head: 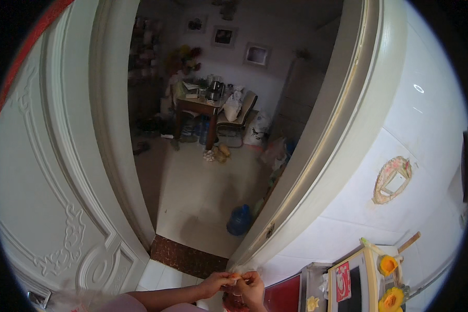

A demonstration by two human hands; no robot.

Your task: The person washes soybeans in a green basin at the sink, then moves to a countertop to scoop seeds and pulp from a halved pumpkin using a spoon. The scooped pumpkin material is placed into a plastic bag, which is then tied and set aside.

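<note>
At the bottom centre, my left hand [214, 284] and my right hand [252, 288] meet fingertip to fingertip. Between them is a small orange and whitish piece [235, 278], pinched by both; its kind is too small to tell. Just below the hands shows part of a reddish round container [231, 303], partly hidden by my right hand and cut off by the picture's edge.
An open doorway with a white frame [323, 156] and carved door [35, 187] leads to a dim room. There stand a blue water jug [239, 220], a wooden table [199, 104] and a chair [249, 109]. At right, cut pumpkin pieces [390, 299] lie by a cream-coloured appliance [349, 273].
</note>
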